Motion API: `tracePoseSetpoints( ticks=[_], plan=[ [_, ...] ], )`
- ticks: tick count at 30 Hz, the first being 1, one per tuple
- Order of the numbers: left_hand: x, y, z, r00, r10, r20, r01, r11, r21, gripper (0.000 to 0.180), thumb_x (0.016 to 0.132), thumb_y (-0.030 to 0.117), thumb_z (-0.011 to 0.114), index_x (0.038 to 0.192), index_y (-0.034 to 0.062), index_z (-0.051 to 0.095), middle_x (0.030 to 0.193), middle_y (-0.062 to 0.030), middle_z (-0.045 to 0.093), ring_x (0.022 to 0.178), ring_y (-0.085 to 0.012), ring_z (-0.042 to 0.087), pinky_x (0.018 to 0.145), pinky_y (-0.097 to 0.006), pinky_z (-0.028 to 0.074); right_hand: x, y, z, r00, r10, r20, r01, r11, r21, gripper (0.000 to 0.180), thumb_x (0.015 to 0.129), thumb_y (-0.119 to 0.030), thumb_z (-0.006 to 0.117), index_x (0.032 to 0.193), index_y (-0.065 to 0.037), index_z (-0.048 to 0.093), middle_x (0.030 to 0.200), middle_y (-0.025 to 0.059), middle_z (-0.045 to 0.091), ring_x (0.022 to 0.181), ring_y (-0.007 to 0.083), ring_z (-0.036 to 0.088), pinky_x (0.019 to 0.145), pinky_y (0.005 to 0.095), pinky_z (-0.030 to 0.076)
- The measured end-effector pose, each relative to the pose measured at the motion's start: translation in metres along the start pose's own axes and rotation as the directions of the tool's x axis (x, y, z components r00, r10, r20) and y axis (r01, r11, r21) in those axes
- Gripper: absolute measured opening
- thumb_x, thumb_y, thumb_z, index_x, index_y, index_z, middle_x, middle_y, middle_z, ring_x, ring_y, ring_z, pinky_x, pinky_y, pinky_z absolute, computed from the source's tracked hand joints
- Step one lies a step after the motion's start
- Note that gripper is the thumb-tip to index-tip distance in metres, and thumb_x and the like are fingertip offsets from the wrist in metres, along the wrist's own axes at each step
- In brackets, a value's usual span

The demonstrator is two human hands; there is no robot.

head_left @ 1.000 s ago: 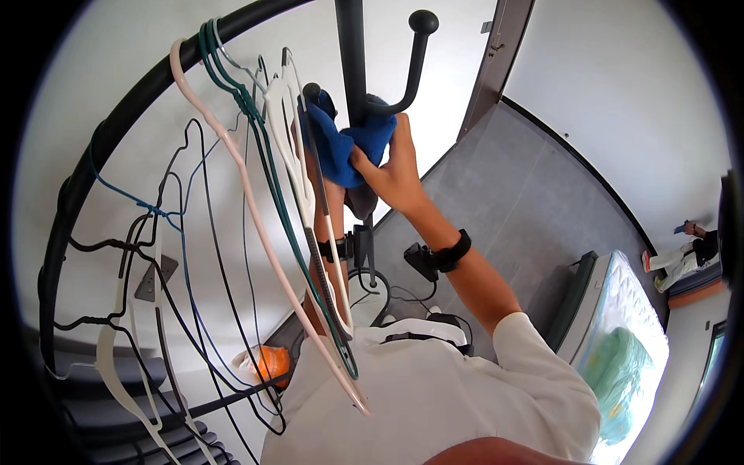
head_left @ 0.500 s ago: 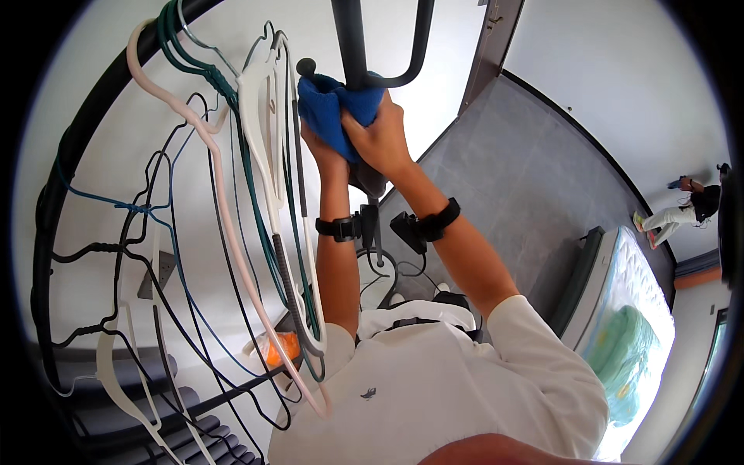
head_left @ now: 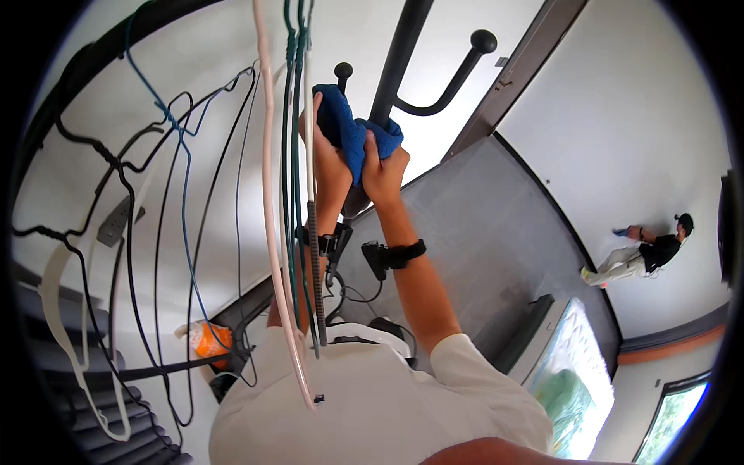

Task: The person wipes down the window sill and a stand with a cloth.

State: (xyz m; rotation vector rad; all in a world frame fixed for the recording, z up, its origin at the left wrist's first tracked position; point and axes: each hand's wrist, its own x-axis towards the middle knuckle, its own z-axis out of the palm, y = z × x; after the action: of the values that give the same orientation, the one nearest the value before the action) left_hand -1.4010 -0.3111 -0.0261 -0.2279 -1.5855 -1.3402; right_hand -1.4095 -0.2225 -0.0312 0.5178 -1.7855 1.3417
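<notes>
A blue cloth is bunched around the black upright pole of a coat stand. On its left side my left hand grips the cloth, with its fingers partly behind the folds. Lower and to the right, my right hand is closed on the other end, with the thumb pressing it against the pole. A curved hook with a ball tip branches off to the right of the pole. Another ball-tipped knob shows just above the cloth. Both wrists wear black straps with small devices.
Wire and plastic hangers hang from a curved black rail close to my left arm. A plastic-wrapped mattress lies at the lower right. Another person works by the far wall. An orange bag sits at lower left.
My view has turned, and the pole now leans to the right. My right hand has shifted lower on the cloth, apart from my left. The hangers have swung to look more edge-on.
</notes>
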Motion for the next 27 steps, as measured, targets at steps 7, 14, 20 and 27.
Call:
tracePoseSetpoints(
  ticks=[7, 14, 20, 27],
  plan=[
    [-0.013, 0.01, -0.005, 0.993, 0.103, 0.056, -0.109, 0.985, 0.133, 0.053, 0.083, -0.015, 0.053, 0.132, 0.0058, 0.056, 0.129, -0.0194, 0.052, 0.123, -0.0376, 0.049, 0.104, -0.041, 0.039, -0.002, -0.012, -0.01, 0.951, 0.306, -0.046, -0.278, 0.909, 0.309, 0.041, 0.105, -0.028, 0.04, 0.087, 0.004, 0.058, 0.071, 0.0054, 0.059, 0.067, 0.0097, 0.051, 0.06, 0.0281, 0.043],
    [-0.033, 0.058, -0.008, 0.978, 0.201, 0.055, -0.206, 0.972, 0.109, 0.038, 0.091, -0.008, 0.048, 0.127, -0.001, 0.058, 0.128, -0.0228, 0.056, 0.12, -0.0384, 0.055, 0.101, -0.041, 0.044, -0.007, -0.071, -0.037, 0.812, 0.547, -0.204, -0.348, 0.735, 0.582, 0.039, 0.103, -0.037, 0.046, 0.094, 0.0, 0.056, 0.09, 0.0049, 0.059, 0.082, 0.0112, 0.053, 0.076, 0.0271, 0.046],
    [-0.03, 0.089, -0.008, 0.982, 0.001, 0.19, 0.027, 0.989, -0.144, 0.034, 0.099, 0.013, 0.045, 0.129, -0.0001, 0.053, 0.109, -0.0178, 0.065, 0.099, -0.0227, 0.064, 0.086, -0.035, 0.049, 0.004, -0.124, -0.079, 0.983, 0.179, -0.047, -0.141, 0.891, 0.432, 0.056, 0.081, -0.017, 0.078, 0.124, 0.004, 0.049, 0.098, 0.0103, 0.064, 0.093, 0.0142, 0.06, 0.087, 0.0285, 0.048],
    [-0.017, 0.093, -0.003, 0.913, -0.114, 0.392, 0.194, 0.966, -0.171, 0.053, 0.103, 0.036, 0.026, 0.111, -0.0045, 0.058, 0.094, -0.0119, 0.066, 0.088, -0.0152, 0.061, 0.08, -0.031, 0.049, 0.023, -0.132, -0.082, 0.968, 0.172, -0.183, -0.121, 0.957, 0.262, 0.032, 0.074, -0.019, 0.085, 0.089, 0.002, 0.067, 0.079, 0.0041, 0.068, 0.071, 0.011, 0.062, 0.07, 0.0251, 0.051]
  ],
)
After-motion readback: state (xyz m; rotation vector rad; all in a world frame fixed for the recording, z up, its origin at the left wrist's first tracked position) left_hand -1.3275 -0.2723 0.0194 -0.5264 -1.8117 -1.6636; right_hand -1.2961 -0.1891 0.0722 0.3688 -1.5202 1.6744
